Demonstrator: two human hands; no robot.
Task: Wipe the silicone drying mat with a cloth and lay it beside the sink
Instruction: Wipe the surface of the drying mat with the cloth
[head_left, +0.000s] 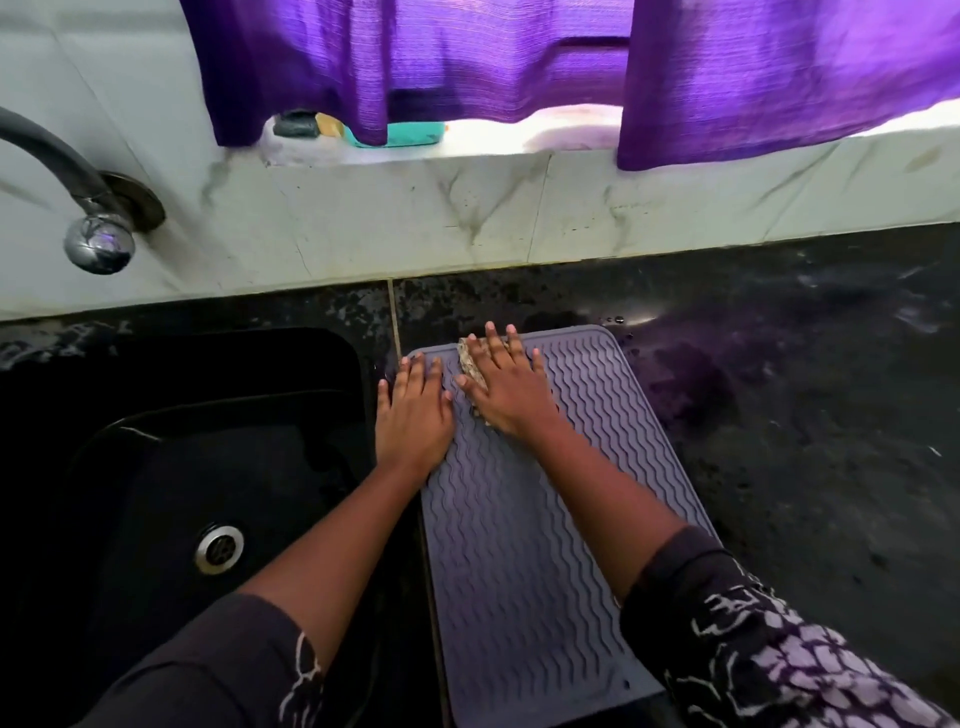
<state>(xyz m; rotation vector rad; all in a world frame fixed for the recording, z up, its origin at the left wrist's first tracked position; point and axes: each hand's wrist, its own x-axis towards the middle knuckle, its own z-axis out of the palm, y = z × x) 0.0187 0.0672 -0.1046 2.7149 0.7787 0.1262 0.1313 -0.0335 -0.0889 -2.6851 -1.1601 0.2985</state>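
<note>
Beside the deep black rectangular sink (156, 415), on the black speckled stone desk (779, 389), a grey-lilac silicone drying mat with wavy raised ribs (519, 571) is lying flat, its long left edge running just beside the basin's right rim and its near end reaching toward the person. The left hand (413, 410) is resting palm-down on the mat's far left corner, fingers straight and slightly spread, holding nothing. The right hand (506, 389) is pressing flat on a small speckled beige cloth (470, 364) near the mat's far edge, fingers straight and fanned rather than curled round it, so only the cloth's left side is showing past the fingers. Dark sleeves with a pale crackle print are covering both upper forearms, the left sleeve (208, 665) over the sink and the right sleeve (753, 649) over the mat's near right corner. A round metal drain (219, 548) is sitting in the basin floor, and a curved grey tap with a shiny chrome end (78, 176) is projecting from the wall at far left. White marble-veined wall tiles (415, 218) are rising behind the desk up to a white window ledge (519, 148), where a teal object (410, 135) is lying partly hidden. Purple woven curtains (519, 62) are hanging over the window, with daylight glowing through them. Small droplets are glinting on the desk beyond the mat's far right corner.
</note>
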